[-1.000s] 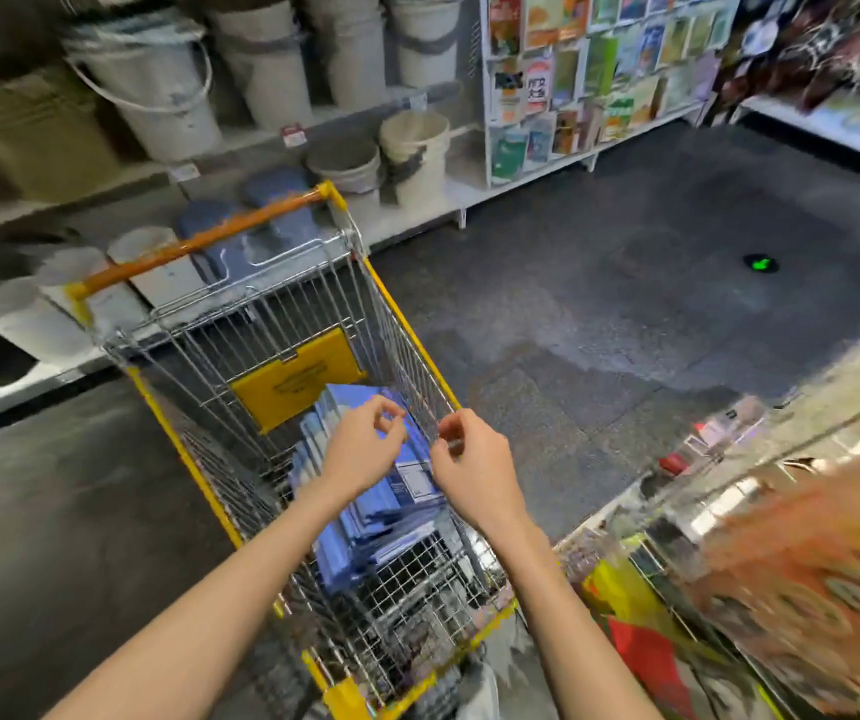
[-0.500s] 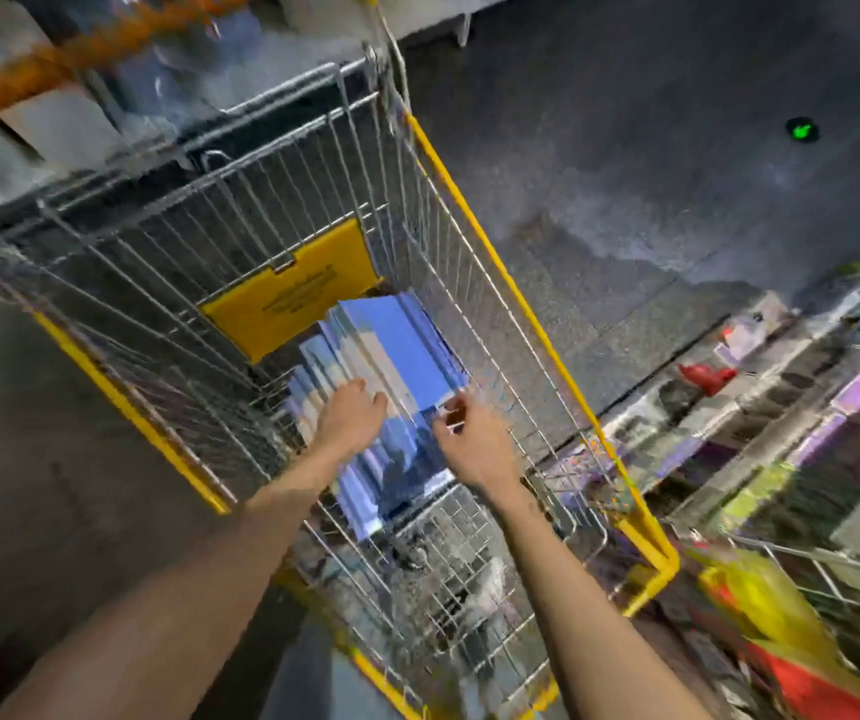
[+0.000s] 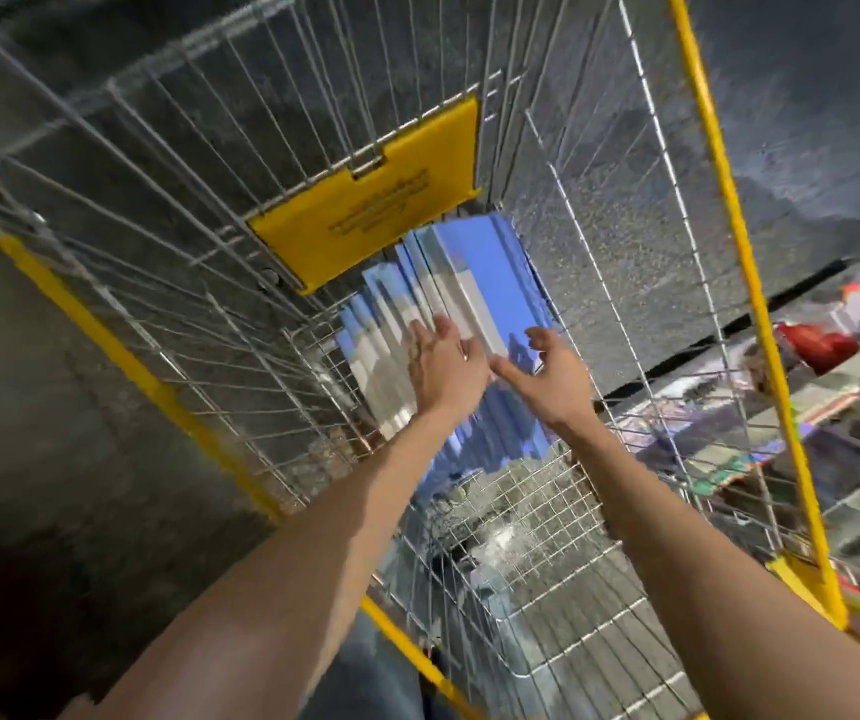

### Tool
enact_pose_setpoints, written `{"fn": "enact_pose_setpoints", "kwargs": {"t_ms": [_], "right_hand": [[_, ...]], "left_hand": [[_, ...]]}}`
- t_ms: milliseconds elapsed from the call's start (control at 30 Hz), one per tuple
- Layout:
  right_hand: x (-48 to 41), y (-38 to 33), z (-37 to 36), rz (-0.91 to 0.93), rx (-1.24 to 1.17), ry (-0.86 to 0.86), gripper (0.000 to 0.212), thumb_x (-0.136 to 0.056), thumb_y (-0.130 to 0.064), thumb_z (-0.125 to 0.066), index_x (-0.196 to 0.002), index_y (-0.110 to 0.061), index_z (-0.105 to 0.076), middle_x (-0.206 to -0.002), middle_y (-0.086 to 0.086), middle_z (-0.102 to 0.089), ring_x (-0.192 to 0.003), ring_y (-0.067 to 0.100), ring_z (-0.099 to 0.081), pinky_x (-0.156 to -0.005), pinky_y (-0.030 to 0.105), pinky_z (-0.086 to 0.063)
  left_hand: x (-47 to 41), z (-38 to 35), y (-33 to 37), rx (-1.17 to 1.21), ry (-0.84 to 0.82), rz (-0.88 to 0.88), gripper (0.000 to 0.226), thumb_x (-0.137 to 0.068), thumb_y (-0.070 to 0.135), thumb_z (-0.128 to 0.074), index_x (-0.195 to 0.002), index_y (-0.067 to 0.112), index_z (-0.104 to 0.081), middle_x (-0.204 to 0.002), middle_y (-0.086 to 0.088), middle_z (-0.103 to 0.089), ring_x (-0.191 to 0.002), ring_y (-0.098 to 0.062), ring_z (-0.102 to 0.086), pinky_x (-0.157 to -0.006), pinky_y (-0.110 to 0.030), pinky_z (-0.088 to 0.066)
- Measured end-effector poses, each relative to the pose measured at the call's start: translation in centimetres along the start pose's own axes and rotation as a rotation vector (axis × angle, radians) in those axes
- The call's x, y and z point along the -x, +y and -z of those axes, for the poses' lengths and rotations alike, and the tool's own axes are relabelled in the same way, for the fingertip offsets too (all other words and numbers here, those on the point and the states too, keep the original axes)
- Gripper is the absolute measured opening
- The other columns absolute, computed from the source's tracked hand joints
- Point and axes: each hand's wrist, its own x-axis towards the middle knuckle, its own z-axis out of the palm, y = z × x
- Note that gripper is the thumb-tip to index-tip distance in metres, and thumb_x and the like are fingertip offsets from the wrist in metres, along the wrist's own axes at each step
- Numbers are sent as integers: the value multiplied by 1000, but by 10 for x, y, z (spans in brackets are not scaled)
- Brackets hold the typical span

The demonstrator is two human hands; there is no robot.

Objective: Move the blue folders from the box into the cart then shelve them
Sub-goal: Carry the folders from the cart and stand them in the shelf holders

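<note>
Dropping onto the blue folders [image 3: 495, 272], left hand [image 3: 443, 368] is now pressing flat, right hand [image 3: 547, 379] hovering open beside it, readying pickup.

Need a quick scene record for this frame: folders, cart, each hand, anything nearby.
folders: blue folders fanned in a stack inside the cart, just below the yellow panel
cart: wire cart with yellow trim, seen from above
left hand: left hand resting on the stack, fingers fairly straight
right hand: right hand at the stack's right side, fingers curled; grip unclear
nearby: shelf of goods at right, blurred
box: not in view
</note>
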Motion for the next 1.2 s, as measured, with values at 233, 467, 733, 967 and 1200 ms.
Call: {"fn": "enact_pose_setpoints", "kwargs": {"t_ms": [233, 467, 733, 967, 1200], "right_hand": [[-23, 9, -10, 11, 51, -50, 79, -69, -31, -90, -131, -2, -53, -122, 15, -63, -111, 30, -60, -93, 35, -46], [-26, 16, 1, 38, 42, -109, 74, -77, -33, -84, -136, -8, -48, -118, 8, -60, -98, 20, -61, -79, 22, -51], [-32, 18, 16, 77, 129, -31, 71, -81, -49, -77, -134, -8, -52, -127, 9, -62, -113, 24, -60, -95, 42, -51], [-29, 12, -8, 24, 224, -112, 97, -58, -66, -79, -130, -8, -49, -110, 8, -54, -103, 27, -55, -88, 37, -49], [-31, 30, 5, 35, 114, -147, 104, -62, -81, -66, -134, -10, -43, -108, 4, -58, -94, 20, -57, -82, 36, -53]], "left_hand": [[1, -4, -6, 57, 24, -80, 52, -103, 25, -40, -155, 15, -37, -167, -19, -7, -155, -30, -2, -126, -41, -3], [-3, 4, -13, 51, 49, -136, 47, -100, 25, -47, -147, 17, -50, -168, -13, -10, -154, -29, -6, -126, -46, -11], [-3, 6, -9, 63, 90, -133, 45, -100, 25, -48, -142, 12, -54, -165, -10, -24, -150, -27, -18, -124, -45, -19], [-9, 6, -9, 127, 101, -102, 39, -98, 21, -50, -133, 12, -63, -161, -9, -34, -148, -28, -24, -123, -46, -20], [-10, 13, -12, 138, 93, -108, 38, -99, 21, -50, -136, 17, -61, -156, -2, -41, -146, -20, -29, -121, -39, -20]]}}
